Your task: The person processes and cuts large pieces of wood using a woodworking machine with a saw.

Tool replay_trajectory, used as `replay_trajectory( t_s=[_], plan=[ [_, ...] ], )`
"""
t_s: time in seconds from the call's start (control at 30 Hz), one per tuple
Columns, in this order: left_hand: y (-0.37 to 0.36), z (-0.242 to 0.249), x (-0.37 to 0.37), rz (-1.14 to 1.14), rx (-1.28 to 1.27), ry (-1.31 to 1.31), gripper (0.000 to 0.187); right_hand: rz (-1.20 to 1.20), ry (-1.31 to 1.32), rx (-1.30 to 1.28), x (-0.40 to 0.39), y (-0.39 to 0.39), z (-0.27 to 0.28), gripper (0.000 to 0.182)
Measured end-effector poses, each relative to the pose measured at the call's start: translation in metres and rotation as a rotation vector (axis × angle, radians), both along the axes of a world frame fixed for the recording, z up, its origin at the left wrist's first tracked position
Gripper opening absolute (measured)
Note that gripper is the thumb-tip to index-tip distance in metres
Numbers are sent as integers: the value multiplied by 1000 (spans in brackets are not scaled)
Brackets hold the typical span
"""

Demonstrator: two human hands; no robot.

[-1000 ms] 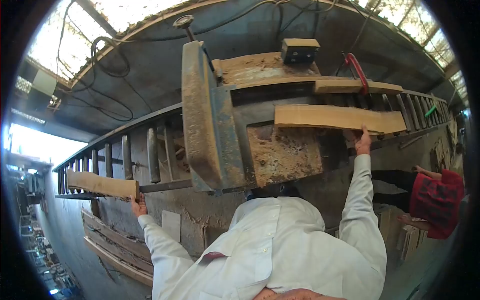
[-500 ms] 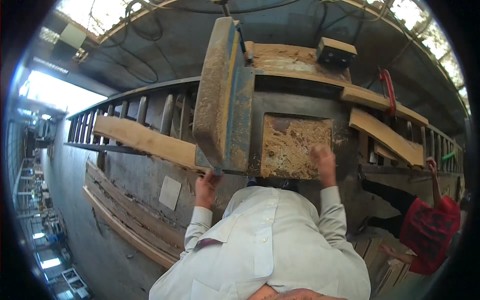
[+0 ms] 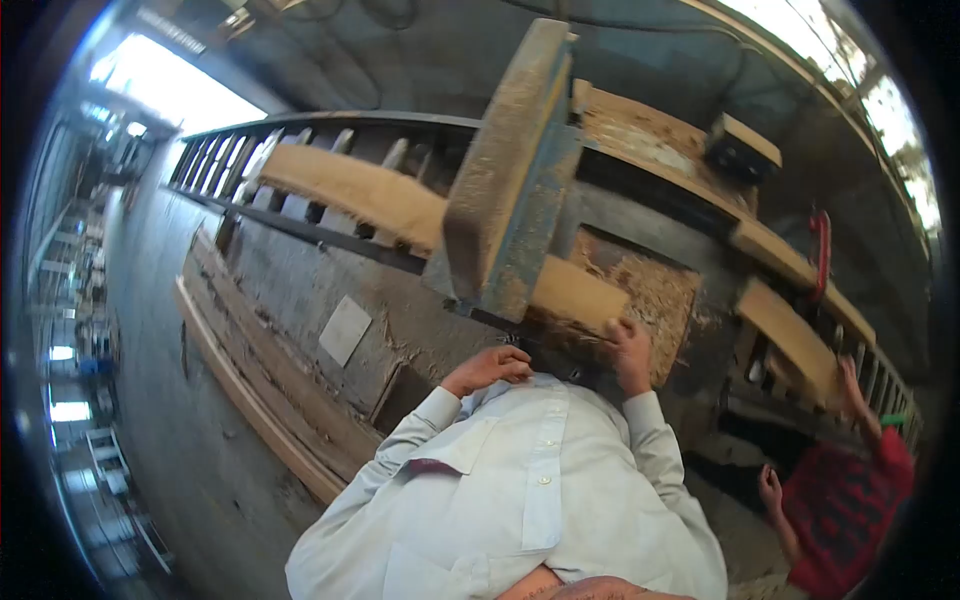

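Observation:
A wooden board (image 3: 350, 195) runs beneath the tall, dust-covered housing (image 3: 505, 160) of a woodworking machine. Its near end comes out to the right of the housing, over the table. My right hand (image 3: 631, 355) is closed at the corner of this end, thumb and fingers pinching the board's edge. My left hand (image 3: 490, 369) is in front of my shirt, just below the housing's foot, with loosely curled fingers and nothing visible in them. Sawdust (image 3: 665, 300) covers the recessed plate beside the board.
A roller conveyor (image 3: 225, 170) extends left. On the right, another board (image 3: 790, 325) lies near a red clamp (image 3: 821, 255) and a co-worker in a red top (image 3: 850, 500), whose hand touches it. Long rough planks (image 3: 270, 385) lie on the floor at left. A dark block (image 3: 742, 150) stands behind.
The board's end now shows right of the housing, and my right hand has closed on it. My left hand has left the board's left side and come toward my body. The view has tilted.

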State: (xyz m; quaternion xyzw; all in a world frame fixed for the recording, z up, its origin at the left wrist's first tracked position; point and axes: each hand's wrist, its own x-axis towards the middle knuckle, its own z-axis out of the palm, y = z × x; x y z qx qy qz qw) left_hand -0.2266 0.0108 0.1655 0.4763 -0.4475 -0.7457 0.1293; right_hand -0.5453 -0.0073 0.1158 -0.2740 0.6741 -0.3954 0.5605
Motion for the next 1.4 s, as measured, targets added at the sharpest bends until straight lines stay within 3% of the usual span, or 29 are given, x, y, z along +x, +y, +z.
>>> replay_trajectory(
  t_s=[0.07, 0.1, 0.17, 0.27, 0.4, 0.47, 0.53, 0.67, 0.77, 0.83, 0.87, 0.97, 1.03, 1.1, 1.17, 1.27, 1.37, 1.4],
  plan=[
    [1, -2, 32, 86, -19, -113, 39, -66, 68, -113, -18, -18, 7, 41],
    [4, -11, 51, 238, -14, -48, 38, -175, -41, -141, -23, -27, 32, 35],
    [3, -27, 89, 474, -47, -34, 36, -150, 32, -246, -68, -43, 1, 34],
    [-8, -14, 130, 792, -135, -61, 35, -235, 263, -323, -106, -57, 8, 36],
    [-32, -15, 171, 978, -212, -15, 37, -430, 718, -386, -109, -53, 53, 38],
    [-51, -9, 177, 994, -243, -39, 39, -403, 990, -390, -124, -49, 35, 44],
    [-73, -21, 196, 979, -281, 40, 40, -309, 1073, -328, -125, -36, 15, 52],
    [-133, -20, 204, 966, -257, 92, 44, -272, 1063, -318, -125, -24, -1, 68],
    [-180, -25, 210, 940, -185, 133, 46, -386, 1096, -283, -126, -28, -6, 71],
    [-211, -42, 221, 895, -169, 181, 42, -333, 1175, -234, -133, -28, -13, 72],
    [-235, -81, 262, 691, -173, 408, 37, -302, 1211, -214, -134, -29, -14, 73],
    [-259, -52, 222, 896, -134, 83, 37, -313, 1199, -185, -135, -31, -14, 74],
    [-277, -105, 269, 626, -478, -281, 40, -322, 1203, -171, -133, -34, -10, 76],
    [-286, -109, 270, 542, -591, -371, 42, -342, 1213, -145, -134, -39, -9, 77],
    [-282, -82, 236, 670, -464, -223, 42, -353, 1232, -111, -138, -46, -10, 77],
    [-309, -100, 236, 837, -238, -87, 43, -361, 1245, -58, -145, -59, -9, 77],
    [-326, -100, 221, 629, -496, -180, 42, -398, 1322, -45, -153, -72, -20, 70],
    [-327, -92, 210, 668, -425, -93, 38, -397, 1410, -37, -160, -75, -24, 66]
  ],
)
